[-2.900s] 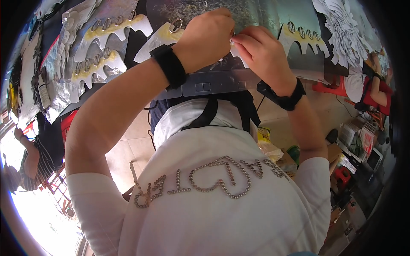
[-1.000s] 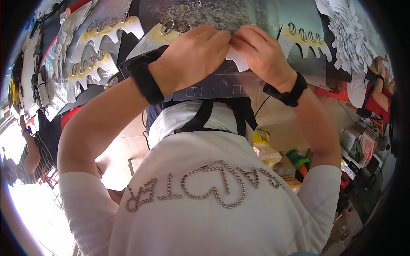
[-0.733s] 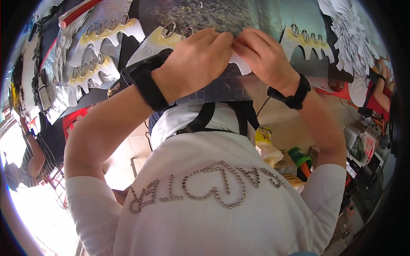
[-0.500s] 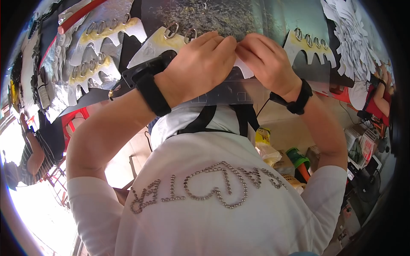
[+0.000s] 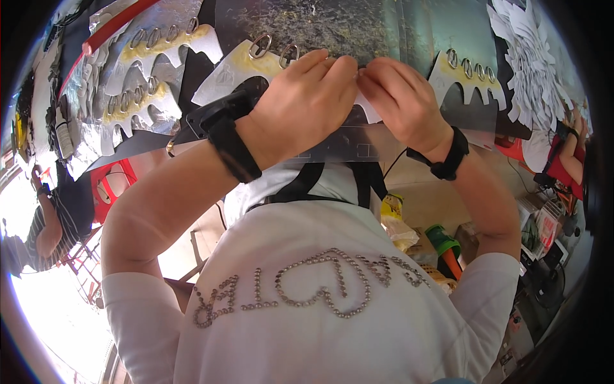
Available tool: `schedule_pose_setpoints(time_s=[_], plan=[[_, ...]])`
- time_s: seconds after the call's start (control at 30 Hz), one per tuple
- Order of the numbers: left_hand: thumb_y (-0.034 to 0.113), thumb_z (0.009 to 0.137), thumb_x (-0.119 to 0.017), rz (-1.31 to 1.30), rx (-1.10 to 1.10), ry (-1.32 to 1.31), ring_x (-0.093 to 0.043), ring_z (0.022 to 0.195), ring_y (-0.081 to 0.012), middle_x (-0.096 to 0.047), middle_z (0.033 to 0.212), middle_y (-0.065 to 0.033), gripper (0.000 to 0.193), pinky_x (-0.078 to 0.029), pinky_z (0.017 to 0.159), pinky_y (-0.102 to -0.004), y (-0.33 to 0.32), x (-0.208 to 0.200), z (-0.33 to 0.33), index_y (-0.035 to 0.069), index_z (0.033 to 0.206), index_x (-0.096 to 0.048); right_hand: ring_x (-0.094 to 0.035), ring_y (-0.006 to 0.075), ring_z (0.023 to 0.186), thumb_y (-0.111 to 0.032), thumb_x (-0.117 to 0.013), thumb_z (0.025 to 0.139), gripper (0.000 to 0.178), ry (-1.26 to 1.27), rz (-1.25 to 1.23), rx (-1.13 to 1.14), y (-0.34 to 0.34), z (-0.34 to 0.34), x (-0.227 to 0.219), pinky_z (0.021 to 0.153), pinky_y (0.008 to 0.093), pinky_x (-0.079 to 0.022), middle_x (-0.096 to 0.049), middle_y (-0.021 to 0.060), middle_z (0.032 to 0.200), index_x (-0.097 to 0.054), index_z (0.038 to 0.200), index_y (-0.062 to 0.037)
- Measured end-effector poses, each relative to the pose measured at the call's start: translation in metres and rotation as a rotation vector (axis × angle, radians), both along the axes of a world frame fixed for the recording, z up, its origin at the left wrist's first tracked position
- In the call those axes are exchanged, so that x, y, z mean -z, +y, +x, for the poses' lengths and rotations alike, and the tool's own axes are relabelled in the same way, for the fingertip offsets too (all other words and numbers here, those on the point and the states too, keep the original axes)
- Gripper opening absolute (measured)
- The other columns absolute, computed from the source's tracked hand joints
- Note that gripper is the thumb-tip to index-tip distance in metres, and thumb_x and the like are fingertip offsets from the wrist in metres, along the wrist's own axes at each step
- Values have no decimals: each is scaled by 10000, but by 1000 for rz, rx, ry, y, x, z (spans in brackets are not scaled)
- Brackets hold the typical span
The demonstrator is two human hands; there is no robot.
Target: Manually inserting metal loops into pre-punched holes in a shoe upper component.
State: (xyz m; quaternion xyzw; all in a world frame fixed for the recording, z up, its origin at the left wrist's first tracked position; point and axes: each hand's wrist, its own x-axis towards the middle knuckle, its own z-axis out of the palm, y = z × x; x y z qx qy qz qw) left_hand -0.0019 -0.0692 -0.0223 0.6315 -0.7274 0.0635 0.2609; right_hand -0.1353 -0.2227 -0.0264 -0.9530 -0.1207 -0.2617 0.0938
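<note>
A white notched strip point(image 5: 220, 75) smeared with yellowish glue lies under my hands at the table's near edge. Two oval metal rings point(image 5: 261, 46) stand on its left part. My left hand point(image 5: 310, 105) is curled over its middle, fingertips bunched together. Close beside it, my right hand point(image 5: 406, 102) pinches thumb against fingers, the tips almost meeting the left ones. Whatever lies between the fingertips is hidden. To the right, another glued strip point(image 5: 448, 78) carries several rings. Two similar strips with rings, an upper one point(image 5: 206, 43) and a lower one point(image 5: 165, 104), lie at the left.
A stained board point(image 5: 300, 29) covers the table behind my hands. Many white cut pieces point(image 5: 534, 70) are piled at the far right. A red bar point(image 5: 121, 25) crosses the upper left. Other people's arms, one at the left point(image 5: 48, 233) and one at the right point(image 5: 574, 150), show at the sides.
The whole view has shifted slightly, with the table lower in it. Both hands stay together over the strip, fingers bunched; the right fingers have altered their pinch a little.
</note>
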Motion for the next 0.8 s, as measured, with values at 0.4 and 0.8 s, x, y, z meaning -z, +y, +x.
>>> schedule_pose_setpoints(time_s=[0.4,0.8], plan=[[23,708,-614,97,28,-24,-596,942,-294,-559,1055,-141,164,-511,816,-350,3,-6,2,-35,855,-570,-572,193,823,-74,-660,720,117,-29,-35,29,4,-1,1,677,298,-499,-520,37,830,-628,824,-31],[34,762,-557,131,134,-73,-574,992,-263,-530,1118,-136,154,-393,1012,-465,11,-12,7,-48,892,-567,-570,196,837,-96,-621,773,106,68,2,30,3,-5,-7,696,307,-489,-532,39,867,-630,862,-38]])
